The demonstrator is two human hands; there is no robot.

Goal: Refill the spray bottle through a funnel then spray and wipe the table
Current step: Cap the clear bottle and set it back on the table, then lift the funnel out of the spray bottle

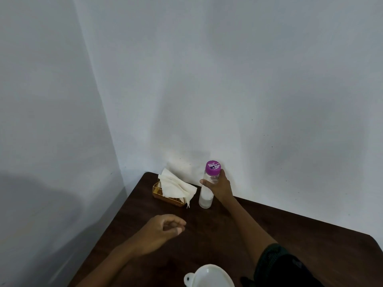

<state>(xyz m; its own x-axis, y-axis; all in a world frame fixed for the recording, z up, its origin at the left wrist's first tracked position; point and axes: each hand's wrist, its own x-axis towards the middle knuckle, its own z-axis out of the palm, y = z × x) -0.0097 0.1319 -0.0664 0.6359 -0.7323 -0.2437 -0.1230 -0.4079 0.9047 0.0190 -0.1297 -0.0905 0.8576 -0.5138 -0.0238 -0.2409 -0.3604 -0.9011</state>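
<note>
Right hand (220, 188) grips upright bottle (207, 190), cap up.

Clear bottle (206, 196) with purple cap (213, 168) stands upright on dark table (290, 228), near the wall corner. Right hand (220, 187) grips the bottle's upper part just below the cap. Just left of the bottle: gold wire holder (159, 193) with white napkins (176, 185). Nearer the camera than the bottle: left hand (163, 228), fingers loosely curled, holding nothing. White funnel (209, 276) well apart from the bottle, at the frame's bottom edge.
</note>
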